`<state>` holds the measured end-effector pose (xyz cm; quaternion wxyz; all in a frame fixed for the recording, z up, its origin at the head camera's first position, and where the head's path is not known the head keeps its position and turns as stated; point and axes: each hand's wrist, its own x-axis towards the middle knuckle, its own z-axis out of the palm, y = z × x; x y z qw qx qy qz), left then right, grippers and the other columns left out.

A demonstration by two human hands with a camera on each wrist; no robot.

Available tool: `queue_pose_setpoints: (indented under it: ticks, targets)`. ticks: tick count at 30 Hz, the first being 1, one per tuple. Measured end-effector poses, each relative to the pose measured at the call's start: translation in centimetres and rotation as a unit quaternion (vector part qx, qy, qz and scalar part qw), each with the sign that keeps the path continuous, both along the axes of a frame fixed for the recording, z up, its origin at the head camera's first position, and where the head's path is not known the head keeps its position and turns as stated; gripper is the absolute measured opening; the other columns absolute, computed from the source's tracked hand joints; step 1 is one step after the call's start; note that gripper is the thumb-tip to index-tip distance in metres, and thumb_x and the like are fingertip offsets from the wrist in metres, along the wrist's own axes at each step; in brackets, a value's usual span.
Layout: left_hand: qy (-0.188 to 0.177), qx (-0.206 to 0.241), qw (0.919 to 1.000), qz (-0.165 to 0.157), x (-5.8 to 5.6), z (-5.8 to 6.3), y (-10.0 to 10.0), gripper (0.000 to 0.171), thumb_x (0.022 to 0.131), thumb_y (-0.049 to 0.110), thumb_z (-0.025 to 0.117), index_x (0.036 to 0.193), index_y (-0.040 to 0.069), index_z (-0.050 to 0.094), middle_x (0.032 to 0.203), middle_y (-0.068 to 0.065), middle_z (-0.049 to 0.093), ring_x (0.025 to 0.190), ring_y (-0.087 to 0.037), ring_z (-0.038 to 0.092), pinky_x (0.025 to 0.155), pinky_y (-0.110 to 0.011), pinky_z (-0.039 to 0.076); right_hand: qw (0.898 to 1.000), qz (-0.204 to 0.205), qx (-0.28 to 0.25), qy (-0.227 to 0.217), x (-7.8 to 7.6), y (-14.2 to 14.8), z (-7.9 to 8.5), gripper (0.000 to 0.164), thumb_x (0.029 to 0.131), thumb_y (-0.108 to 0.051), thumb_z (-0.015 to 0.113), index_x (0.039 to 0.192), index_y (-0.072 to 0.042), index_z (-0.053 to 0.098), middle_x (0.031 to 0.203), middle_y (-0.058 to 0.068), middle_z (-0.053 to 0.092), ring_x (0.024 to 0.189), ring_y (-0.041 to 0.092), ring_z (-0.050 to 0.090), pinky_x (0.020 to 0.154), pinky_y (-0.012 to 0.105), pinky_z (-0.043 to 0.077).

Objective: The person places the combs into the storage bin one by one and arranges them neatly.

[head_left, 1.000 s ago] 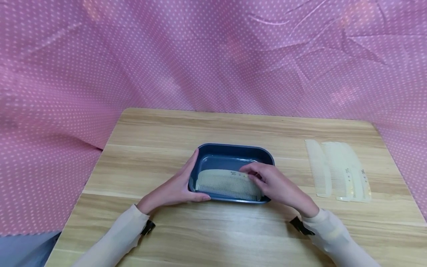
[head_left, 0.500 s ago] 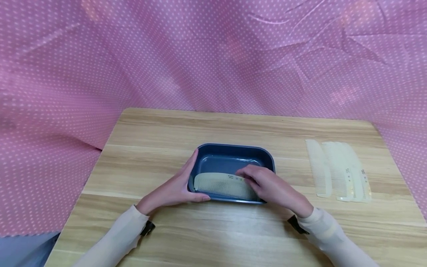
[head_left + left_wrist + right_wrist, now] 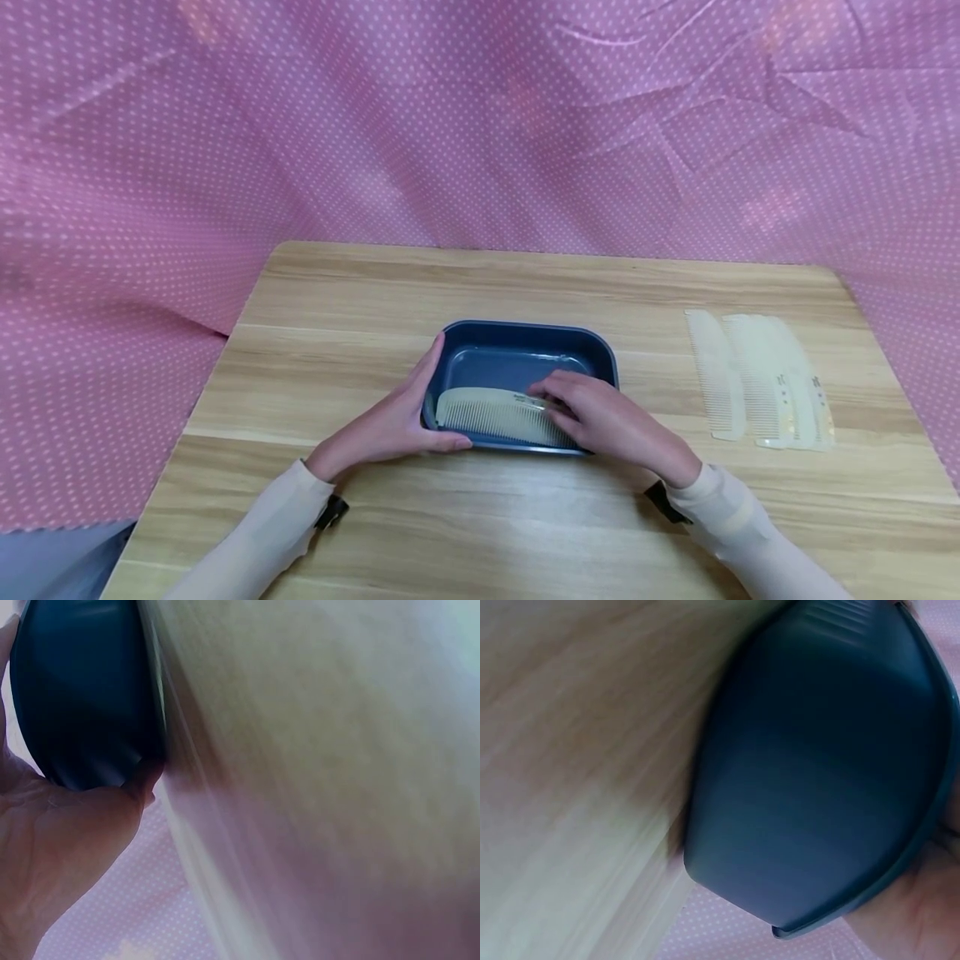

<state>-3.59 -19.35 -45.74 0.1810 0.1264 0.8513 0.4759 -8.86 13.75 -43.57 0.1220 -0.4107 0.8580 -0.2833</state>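
Note:
A dark blue rectangular tray (image 3: 495, 367) with rounded corners stands mid-table. My left hand (image 3: 401, 421) holds its left end, thumb along the near rim and fingers at the far left corner; the left wrist view has this hand (image 3: 71, 840) cupped round the tray's wall (image 3: 86, 690). Inside the tray, along the near side, is a pale cream comb (image 3: 487, 412) with its teeth toward me. My right hand (image 3: 603, 417) reaches over the right end and pinches the comb near its printed marks, hiding that end. In the right wrist view the tray's outer wall (image 3: 810, 772) hides the fingers.
Several more pale combs (image 3: 761, 383) lie side by side at the right of the wooden table (image 3: 480, 517), some overlapping. A pink cloth (image 3: 480, 125) with white dots hangs behind the table and at its sides.
The comb has shifted slightly left and toward the near side, down into the tray, and my right hand has moved left with it. My left hand stays where it was.

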Motion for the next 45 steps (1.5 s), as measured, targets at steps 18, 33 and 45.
queue_pose_setpoints:
  ticks: [18,33,45]
  targets:
    - [0.000,-0.007,1.0000,0.001,0.0,0.2,0.1,0.140,0.086,0.053,0.093,0.173,0.040,-0.016,0.180,0.012,-0.008,0.165,-0.021,0.005,0.126,-0.064,0.022,0.994,-0.043,-0.085,-0.050,-0.3,0.4,0.3,0.031,0.103,-0.001,0.074,0.134,0.000,0.070,0.118,0.009,0.074,0.102,0.015,0.071,0.089,0.039,0.062]
    - [-0.006,-0.001,1.0000,-0.001,-0.2,0.8,0.1,0.141,0.086,0.051,0.094,0.175,0.032,-0.015,0.180,0.013,-0.008,0.165,-0.019,0.005,0.126,-0.064,0.021,0.968,-0.109,-0.199,-0.105,-0.3,1.2,0.9,0.054,0.102,0.002,0.075,0.152,-0.003,0.055,0.124,0.016,0.072,0.105,0.018,0.072,0.086,0.034,0.062]
    - [-0.016,-0.003,0.9999,0.003,-0.2,1.1,0.2,0.140,0.087,0.048,0.094,0.173,0.039,-0.016,0.180,0.013,-0.008,0.165,-0.020,0.004,0.126,-0.064,0.021,0.933,-0.173,-0.281,-0.146,0.3,2.4,0.5,0.051,0.099,0.006,0.076,0.147,0.002,0.058,0.125,0.025,0.068,0.103,0.022,0.070,0.088,0.024,0.059]
